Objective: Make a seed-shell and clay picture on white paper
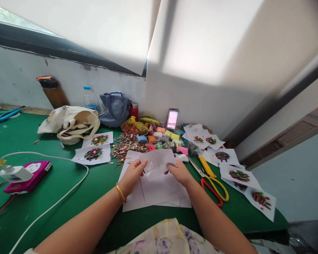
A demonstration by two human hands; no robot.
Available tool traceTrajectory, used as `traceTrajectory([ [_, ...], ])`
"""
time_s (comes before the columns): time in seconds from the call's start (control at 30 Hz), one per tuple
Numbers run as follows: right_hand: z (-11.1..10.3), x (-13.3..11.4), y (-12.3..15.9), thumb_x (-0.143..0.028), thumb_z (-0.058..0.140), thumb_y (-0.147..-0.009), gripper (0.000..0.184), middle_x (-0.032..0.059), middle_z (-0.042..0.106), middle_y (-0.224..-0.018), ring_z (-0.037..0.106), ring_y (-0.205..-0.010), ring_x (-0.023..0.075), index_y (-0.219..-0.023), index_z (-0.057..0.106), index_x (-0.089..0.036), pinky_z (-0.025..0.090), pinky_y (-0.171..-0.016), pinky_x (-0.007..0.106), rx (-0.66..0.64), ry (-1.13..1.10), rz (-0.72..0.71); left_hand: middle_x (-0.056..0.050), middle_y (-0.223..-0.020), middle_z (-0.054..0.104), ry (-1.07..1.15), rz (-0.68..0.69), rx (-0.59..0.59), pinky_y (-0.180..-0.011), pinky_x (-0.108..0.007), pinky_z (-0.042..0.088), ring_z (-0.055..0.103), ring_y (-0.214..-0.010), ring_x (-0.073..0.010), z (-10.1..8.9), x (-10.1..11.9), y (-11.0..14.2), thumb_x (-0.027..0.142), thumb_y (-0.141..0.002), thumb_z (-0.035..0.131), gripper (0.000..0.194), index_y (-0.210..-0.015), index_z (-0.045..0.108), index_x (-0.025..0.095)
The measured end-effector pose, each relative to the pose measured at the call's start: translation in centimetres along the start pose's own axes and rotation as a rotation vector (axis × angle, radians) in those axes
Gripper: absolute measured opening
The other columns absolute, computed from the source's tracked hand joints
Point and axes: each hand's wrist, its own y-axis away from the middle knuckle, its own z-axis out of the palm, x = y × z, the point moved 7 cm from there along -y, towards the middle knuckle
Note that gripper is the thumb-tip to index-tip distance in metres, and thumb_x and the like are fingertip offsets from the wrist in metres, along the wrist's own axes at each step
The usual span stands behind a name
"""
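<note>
Between my two hands I hold a sheet of white paper (158, 176) with a round patterned drawing on its upper part. My left hand (134, 174) grips its left edge, thumb on top and fingers behind. On the opposite edge, my right hand (179, 172) pinches it the same way. Beneath lie several loose white sheets (132, 197). Beyond the paper spreads a pile of sunflower seeds (128, 144) with small coloured balls among them. Packs of coloured clay, such as an orange one (152, 139), lie beside the pile.
Scissors (214, 183) and a yellow cutter (207, 165) lie right of my right hand. Seed-decorated cards (243, 176) line the right edge; others (93, 154) lie left. A purple power strip (33, 176) trails a white cable. Bags (115, 111), bottles (89, 98) and a phone (172, 118) stand along the wall.
</note>
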Motion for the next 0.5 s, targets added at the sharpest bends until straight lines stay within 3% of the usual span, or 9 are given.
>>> traceTrajectory([
  [0.07, 0.0, -0.3, -0.1, -0.032, 0.057, -0.077, 0.016, 0.0002, 0.066, -0.073, 0.061, -0.065, 0.0172, -0.079, 0.065, -0.019, 0.048, -0.061, 0.029, 0.002, -0.039, -0.028, 0.001, -0.065, 0.058, 0.015, -0.04, -0.021, -0.051, -0.022, 0.037, 0.049, -0.055, -0.0113, 0.2, -0.4, -0.1, 0.054, -0.071, 0.068, 0.039, -0.079, 0.064, 0.015],
  [0.13, -0.3, -0.4, -0.1, -0.039, 0.063, -0.076, 0.021, -0.0004, 0.065, -0.075, 0.058, -0.064, 0.0154, -0.087, 0.064, -0.02, 0.046, -0.06, 0.027, 0.103, -0.146, -0.051, -0.001, -0.065, 0.06, 0.097, -0.087, -0.026, -0.051, -0.023, 0.037, 0.049, -0.054, -0.0115, 0.4, -0.8, 0.0, 0.051, -0.067, 0.072, 0.038, -0.077, 0.066, 0.014],
  [0.23, 0.2, 0.0, 0.1, -0.048, 0.064, -0.079, 0.033, -0.0007, 0.063, -0.077, 0.056, -0.065, 0.0134, -0.097, 0.061, -0.021, 0.044, -0.061, 0.025, 0.215, -0.342, -0.067, -0.005, -0.076, 0.067, 0.275, -0.153, -0.005, -0.057, -0.024, 0.042, 0.057, -0.063, -0.0134, 0.8, -1.0, 0.2, 0.05, -0.065, 0.075, 0.04, -0.082, 0.068, 0.014],
  [0.4, 3.8, 1.1, 0.5, -0.047, 0.065, -0.078, 0.037, 0.0039, 0.067, -0.082, 0.058, -0.067, 0.0155, -0.101, 0.064, -0.018, 0.045, -0.062, 0.027, 0.078, -0.375, 0.015, -0.006, -0.084, 0.07, 0.4, -0.191, 0.01, -0.062, -0.023, 0.044, 0.061, -0.071, -0.0137, 1.5, -1.2, 0.7, 0.048, -0.063, 0.079, 0.046, -0.092, 0.069, 0.013],
  [0.5, 4.7, 1.3, 0.9, -0.042, 0.066, -0.075, 0.037, 0.0051, 0.07, -0.083, 0.059, -0.069, 0.0175, -0.101, 0.067, -0.016, 0.046, -0.063, 0.028, 0.064, -0.34, 0.05, -0.005, -0.081, 0.068, 0.352, -0.162, -0.03, -0.059, -0.022, 0.042, 0.058, -0.065, -0.0116, 1.8, -1.3, 0.7, 0.048, -0.066, 0.077, 0.044, -0.093, 0.07, 0.013],
])
